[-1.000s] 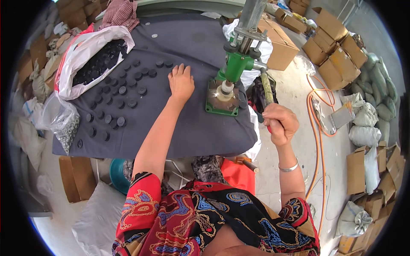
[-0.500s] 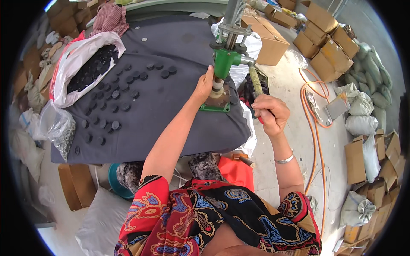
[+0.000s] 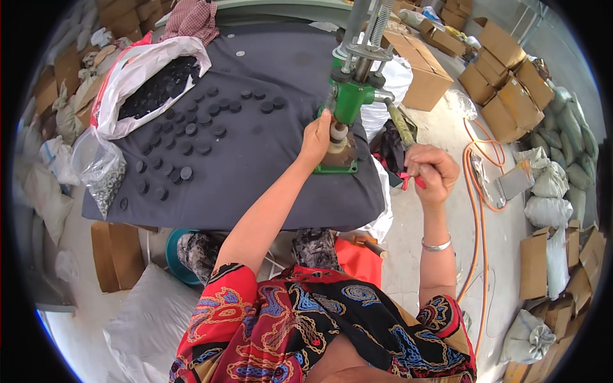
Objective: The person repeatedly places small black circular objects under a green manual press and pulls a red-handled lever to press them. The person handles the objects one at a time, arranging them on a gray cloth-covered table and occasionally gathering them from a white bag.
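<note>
While seen from above: a person in a red, black and blue patterned top works at a tabletop (image 3: 268,172) covered with dark grey cloth.
Press: a green hand-operated metal press (image 3: 348,105) stands upright at the right edge of the tabletop, its flat green base on the cloth and a steel column with a spring rising from it.
Left hand: the left hand (image 3: 316,137) reaches to the foot of the press, fingers curled close around the small round part under the ram; what it pinches there is too small to tell.
Right hand: the right hand (image 3: 433,172) is off the right edge of the tabletop, closed in a fist around the red-tipped end of the press's long lever handle (image 3: 401,131), which slants down from the green body toward it.
Wrist: a thin silver bangle (image 3: 437,244) circles the right wrist.
Black discs: many small round black discs (image 3: 191,131) lie scattered on the cloth, from the middle of the tabletop toward its left edge, well apart from the press.
White bag: an open white plastic bag (image 3: 137,80) holding more black discs sits at the far left corner.
Clear bag: a clear plastic bag of small metal rings (image 3: 102,169) lies at the left edge.
Floor: brown cardboard boxes (image 3: 498,76) and an orange cable (image 3: 476,191) lie on the floor to the right.
</note>
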Demonstrator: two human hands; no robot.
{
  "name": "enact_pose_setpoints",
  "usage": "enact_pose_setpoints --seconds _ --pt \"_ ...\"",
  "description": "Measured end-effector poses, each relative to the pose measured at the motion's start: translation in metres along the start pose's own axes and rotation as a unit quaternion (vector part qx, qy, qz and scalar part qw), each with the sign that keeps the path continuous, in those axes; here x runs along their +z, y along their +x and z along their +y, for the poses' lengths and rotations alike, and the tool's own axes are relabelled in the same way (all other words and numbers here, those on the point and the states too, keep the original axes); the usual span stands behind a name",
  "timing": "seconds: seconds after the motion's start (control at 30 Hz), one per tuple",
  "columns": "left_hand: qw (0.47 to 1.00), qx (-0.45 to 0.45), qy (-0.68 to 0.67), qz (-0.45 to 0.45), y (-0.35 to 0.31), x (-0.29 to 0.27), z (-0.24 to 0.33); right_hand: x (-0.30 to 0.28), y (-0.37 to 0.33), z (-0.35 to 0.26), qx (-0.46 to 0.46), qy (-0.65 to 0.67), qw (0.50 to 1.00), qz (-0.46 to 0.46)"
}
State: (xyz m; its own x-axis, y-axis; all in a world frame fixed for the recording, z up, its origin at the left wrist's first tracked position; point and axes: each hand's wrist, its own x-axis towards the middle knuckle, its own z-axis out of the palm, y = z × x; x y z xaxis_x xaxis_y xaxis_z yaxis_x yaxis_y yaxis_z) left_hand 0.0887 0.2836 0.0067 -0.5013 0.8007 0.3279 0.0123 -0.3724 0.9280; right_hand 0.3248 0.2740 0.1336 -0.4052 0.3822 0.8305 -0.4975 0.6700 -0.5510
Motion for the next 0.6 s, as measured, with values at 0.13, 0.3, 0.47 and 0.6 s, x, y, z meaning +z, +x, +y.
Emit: enact_pose_setpoints --seconds 0.13,0.3,0.47,0.6 --pt "0.954 0.132 0.245 0.109 0.024 -0.052 0.020 -0.009 0.047 -0.014 0.084 0.060 0.995 0.008" --pt "0.804 0.156 0.554 0.151 0.088 -0.120 0.003 -0.014 0.138 -0.008 0.164 0.111 0.980 0.028" --pt "0.722 0.061 0.677 0.126 0.122 -0.140 -0.010 -0.009 0.175 0.002 0.189 0.092 0.974 0.083" --pt "0.711 -0.044 0.702 0.003 0.114 -0.134 -0.016 -0.013 0.172 0.002 0.182 0.095 0.975 0.084"
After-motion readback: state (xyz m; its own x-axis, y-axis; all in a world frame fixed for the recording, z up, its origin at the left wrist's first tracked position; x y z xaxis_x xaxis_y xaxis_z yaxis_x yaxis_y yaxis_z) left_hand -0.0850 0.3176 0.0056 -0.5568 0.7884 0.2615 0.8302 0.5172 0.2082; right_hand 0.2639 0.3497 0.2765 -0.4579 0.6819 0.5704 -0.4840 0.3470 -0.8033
